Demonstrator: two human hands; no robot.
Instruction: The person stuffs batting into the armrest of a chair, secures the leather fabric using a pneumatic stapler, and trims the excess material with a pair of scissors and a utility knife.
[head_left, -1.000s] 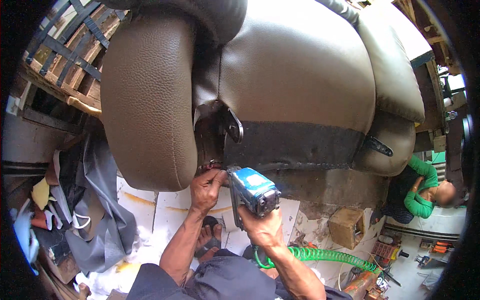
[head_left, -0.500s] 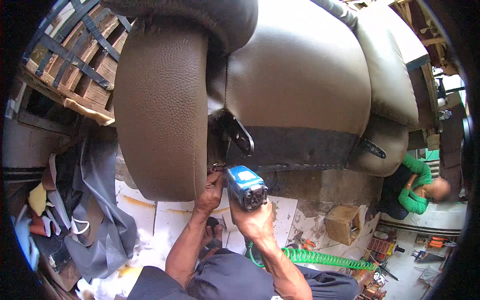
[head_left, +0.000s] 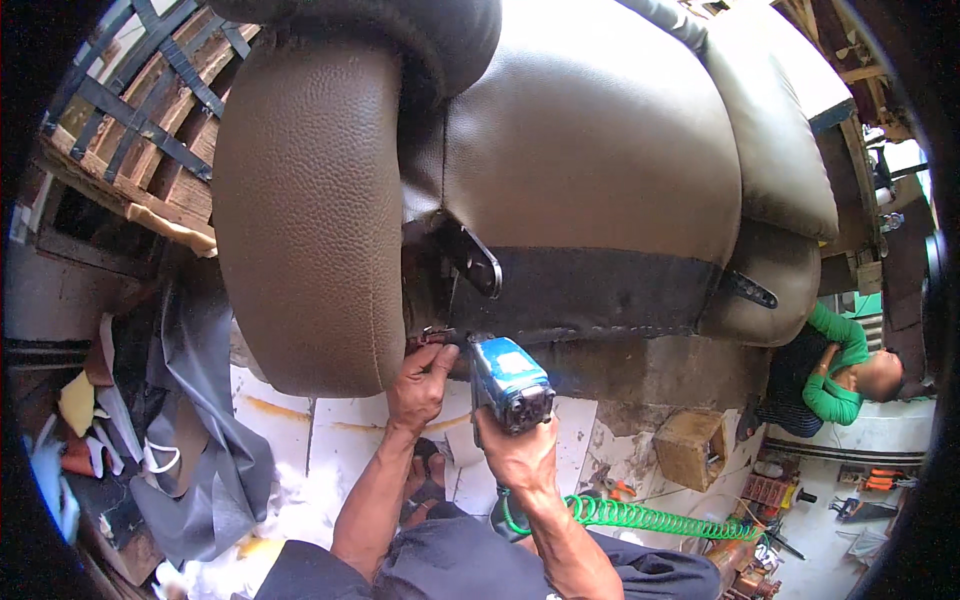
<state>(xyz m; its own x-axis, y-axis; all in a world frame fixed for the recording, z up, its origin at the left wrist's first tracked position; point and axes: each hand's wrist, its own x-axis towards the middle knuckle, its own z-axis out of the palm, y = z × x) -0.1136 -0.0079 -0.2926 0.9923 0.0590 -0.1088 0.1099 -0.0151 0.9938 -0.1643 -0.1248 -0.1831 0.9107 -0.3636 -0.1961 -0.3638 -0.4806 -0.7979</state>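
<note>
My right hand (head_left: 520,450) is wrapped round the grip of a blue staple gun (head_left: 512,378), with a coiled green air hose (head_left: 640,515) trailing off to the right. The gun's nose is near the lower edge of a brown leather sofa (head_left: 590,150), by a dark fabric band (head_left: 600,285). Just left of the gun, below the sofa's rounded arm (head_left: 310,210), my left hand (head_left: 420,388) has its fingertips pinched at the base. What they hold is too small to make out. A black metal bracket (head_left: 470,258) sticks out above both hands.
Grey leather scraps (head_left: 205,430) hang at the left, below a wooden frame with black webbing (head_left: 150,120). A wooden box (head_left: 690,448) stands on the tiles at the right. Farther right sits a person in a green top (head_left: 835,385), near tools and a compressor (head_left: 740,570).
The staple gun and my right hand have moved slightly right and down, away from my left fingertips. My left hand remains near the base, and the view has shifted a little.
</note>
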